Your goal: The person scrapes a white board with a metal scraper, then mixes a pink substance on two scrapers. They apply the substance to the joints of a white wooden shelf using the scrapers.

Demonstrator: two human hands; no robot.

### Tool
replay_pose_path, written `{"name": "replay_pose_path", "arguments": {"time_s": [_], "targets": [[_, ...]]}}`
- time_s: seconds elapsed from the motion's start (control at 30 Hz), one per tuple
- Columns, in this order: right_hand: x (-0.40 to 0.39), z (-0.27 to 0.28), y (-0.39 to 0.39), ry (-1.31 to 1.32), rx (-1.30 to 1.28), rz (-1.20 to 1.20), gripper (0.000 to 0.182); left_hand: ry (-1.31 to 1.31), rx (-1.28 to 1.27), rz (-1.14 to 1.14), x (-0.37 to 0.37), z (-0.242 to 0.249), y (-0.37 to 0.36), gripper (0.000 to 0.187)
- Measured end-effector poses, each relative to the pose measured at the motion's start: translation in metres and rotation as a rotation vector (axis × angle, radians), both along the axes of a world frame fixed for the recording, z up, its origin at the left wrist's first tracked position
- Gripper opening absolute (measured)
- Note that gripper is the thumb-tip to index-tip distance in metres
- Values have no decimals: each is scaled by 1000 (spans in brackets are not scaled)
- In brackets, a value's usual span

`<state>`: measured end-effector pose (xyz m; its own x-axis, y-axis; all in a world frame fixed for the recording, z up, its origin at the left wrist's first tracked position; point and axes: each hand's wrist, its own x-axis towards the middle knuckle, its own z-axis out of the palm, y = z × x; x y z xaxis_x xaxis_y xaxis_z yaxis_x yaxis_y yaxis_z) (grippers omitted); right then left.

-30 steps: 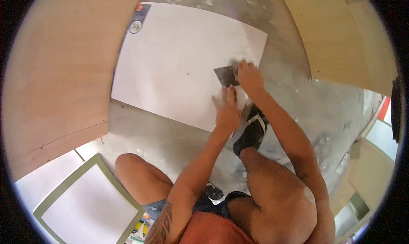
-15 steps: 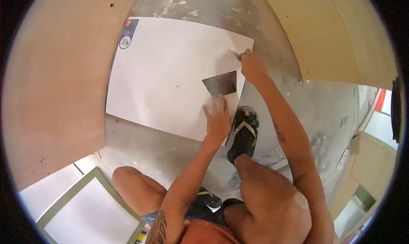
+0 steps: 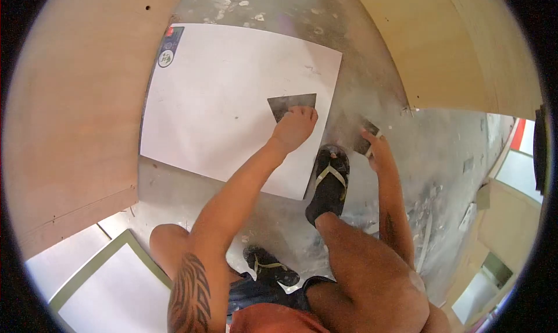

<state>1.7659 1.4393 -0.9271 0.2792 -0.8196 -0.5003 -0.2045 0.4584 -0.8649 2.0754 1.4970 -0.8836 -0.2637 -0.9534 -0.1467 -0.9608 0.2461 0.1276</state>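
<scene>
A white panel (image 3: 221,100) lies on the floor with a dark label at its upper left corner. On its right part is a dark trapezoid blade (image 3: 288,102). My left hand (image 3: 296,126) has its fingers curled over the blade's lower edge, and any handle is hidden beneath it. Grey marks show on the panel above the blade. Off the panel's right edge, over the floor, my right hand (image 3: 375,147) grips a dark flat piece (image 3: 365,142) with a pale edge.
My sandalled foot (image 3: 331,185) rests beside the panel's lower right edge. Wooden boards (image 3: 81,100) stand on the left, and another wooden surface (image 3: 436,48) at the upper right. A green-framed white panel (image 3: 110,292) is at the lower left. White stains mark the floor (image 3: 232,7).
My right hand has moved down and right, off the panel, and the dark flat piece now shows in it. My left hand has moved up onto the trapezoid blade, its fingers now curled.
</scene>
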Motion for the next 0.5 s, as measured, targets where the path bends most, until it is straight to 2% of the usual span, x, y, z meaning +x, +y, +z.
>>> {"name": "replay_pose_path", "arguments": {"time_s": [0.03, 0.07, 0.13, 0.17, 0.2, 0.23, 0.27, 0.3, 0.33, 0.37, 0.4, 0.43, 0.47, 0.5], "targets": [[26, 42, 4, -7, 114, -159, 49, -124, -134, -100, 1, -3, 1, 33], [41, 65, 6, -9, 233, -318, 51, -129, -129, -90, 5, 7, 1, 33], [38, 61, 8, 28, 229, -324, 52, 223, -33, 96, 19, 45, -1, 30], [35, 58, 10, 69, 217, -341, 53, 219, -30, 87, 28, 58, 2, 30], [36, 60, 11, 66, 220, -353, 53, 436, -72, 349, 39, 68, 10, 25], [39, 66, 12, 126, 218, -276, 50, 650, -112, 620, 44, 73, 19, 20], [44, 73, 11, 183, 212, -191, 47, 647, -110, 621, 45, 65, 30, 20], [50, 80, 10, 177, 210, -182, 47, 888, -16, 876, 46, 47, 44, 19], [57, 87, 10, 391, 93, -21, 49, 1129, 81, 1131, 47, 28, 59, 19], [66, 96, 8, 600, -33, 139, 50, 1126, 66, 1137, 42, 16, 71, 19], [82, 112, 4, 593, -43, 146, 50, 1387, 125, 1331, 30, 4, 79, 21], [98, 128, 6, 635, -225, 327, 46, 1653, 202, 1520, 17, -8, 86, 23], [111, 138, 12, 674, -400, 510, 42, 1653, 208, 1530, 6, -17, 90, 23], [121, 139, 19, 681, -389, 517, 42, 1809, 149, 1554, -6, -23, 93, 27]]}}
